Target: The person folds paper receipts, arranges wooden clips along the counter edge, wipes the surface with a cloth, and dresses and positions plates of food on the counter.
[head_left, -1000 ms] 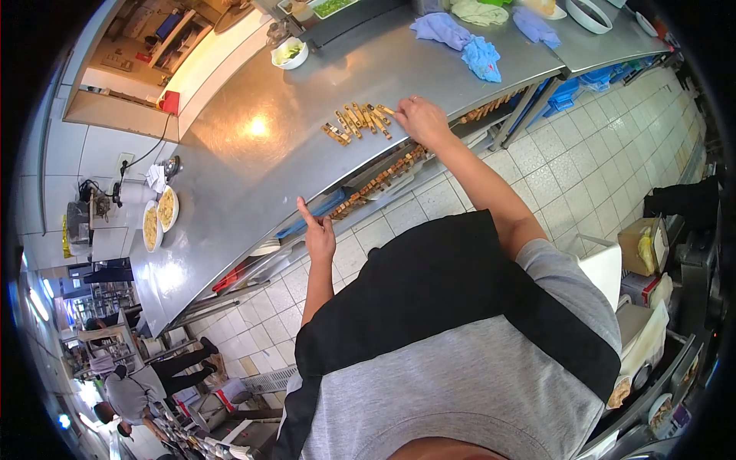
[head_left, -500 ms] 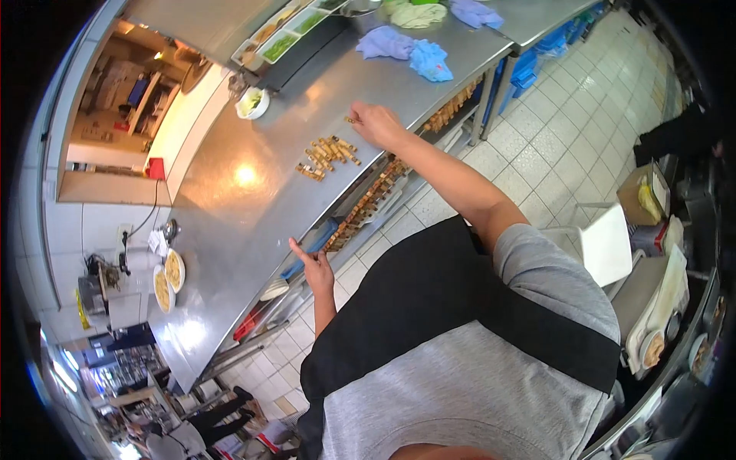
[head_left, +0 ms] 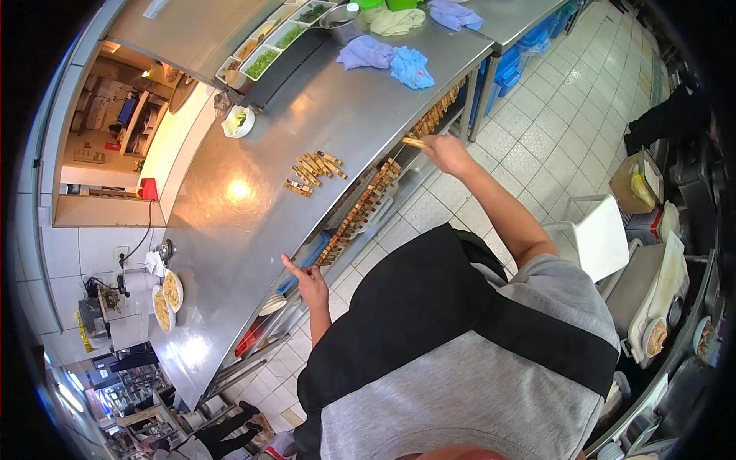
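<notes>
My right hand is closed on a small yellowish wooden clip, just off the counter's front edge. A long strip of wooden clips runs slantwise along that edge, in front of the shelf below. At its lower end is my left hand. One digit of it stretches out over the counter edge, while the others close around the strip's end, partly hidden. A loose group of several clips lies on the steel counter, some side by side. Their dark markings are too small to read.
More clips line the edge farther along. Purple cloth, blue cloth, a white bowl and garnish trays stand at the back. Two food bowls sit at left. A white chair stands behind on the tiles.
My right hand has moved from above the counter, near the loose clips, out past the edge to the strip's upper end, carrying a clip. My left hand stays at the lower end.
</notes>
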The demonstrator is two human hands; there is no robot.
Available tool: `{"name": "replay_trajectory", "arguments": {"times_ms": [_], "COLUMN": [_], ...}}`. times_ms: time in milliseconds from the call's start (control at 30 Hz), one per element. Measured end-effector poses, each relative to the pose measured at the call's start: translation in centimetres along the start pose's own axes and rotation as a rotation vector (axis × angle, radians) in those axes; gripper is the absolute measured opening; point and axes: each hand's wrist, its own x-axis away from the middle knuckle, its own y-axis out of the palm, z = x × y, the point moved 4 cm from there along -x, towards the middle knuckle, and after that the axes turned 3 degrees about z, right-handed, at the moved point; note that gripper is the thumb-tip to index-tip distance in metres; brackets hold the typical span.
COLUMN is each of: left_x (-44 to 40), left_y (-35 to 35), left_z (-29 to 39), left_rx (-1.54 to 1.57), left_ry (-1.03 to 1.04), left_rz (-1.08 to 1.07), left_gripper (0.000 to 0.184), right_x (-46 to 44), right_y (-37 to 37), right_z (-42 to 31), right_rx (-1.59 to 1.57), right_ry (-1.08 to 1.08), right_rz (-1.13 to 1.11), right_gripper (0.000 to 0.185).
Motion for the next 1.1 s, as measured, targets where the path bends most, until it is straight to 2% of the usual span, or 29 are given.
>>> {"name": "replay_trajectory", "arguments": {"times_ms": [100,200,333,533,733,833,900,967,1067,1100], "left_x": [0.1,0.1,-0.1,0.0,-0.3,-0.1,-0.3,-0.1,-0.3,-0.3], "left_y": [-0.1,-0.1,-0.1,0.0,0.1,-0.1,-0.2,-0.2,0.2,0.2], "left_z": [0.3,0.3,-0.3,-0.1,-0.6,-0.4,-0.1,-0.4,-0.6,-0.6], "left_rx": [0.013,0.003,0.015,0.006,0.022,-0.004,-0.011,-0.011,0.001,0.0], "left_ry": [-0.01,-0.01,0.003,0.015,-0.009,0.0,-0.02,-0.042,-0.042,-0.052], "left_rz": [-0.003,-0.003,-0.01,-0.002,0.007,0.015,0.013,-0.004,-0.005,-0.007], "left_gripper": [0.084,0.084,0.084,0.085,0.086,0.086,0.085,0.085,0.084,0.084], "right_x": [0.9,0.9,1.0,0.8,-1.0,-1.5,-2.3,-2.5,-4.6,-5.4], "right_y": [1.0,1.4,3.5,3.5,5.0,3.8,2.6,-1.3,-0.8,0.0], "right_z": [3.9,4.2,3.9,4.6,6.6,7.0,7.5,2.1,-5.1,-7.6], "right_rx": [-0.471,-0.607,-0.577,-0.637,-0.803,-0.537,-0.111,-0.049,-0.173,-0.191], "right_ry": [0.618,0.776,0.703,0.694,0.794,0.842,0.538,0.377,0.044,-0.006], "right_rz": [-0.093,-0.016,-0.166,-0.079,-0.161,-0.159,0.072,0.323,0.297,0.182], "right_gripper": [0.029,0.033,0.036,0.03,0.031,0.034,0.031,0.026,0.021,0.02]}}
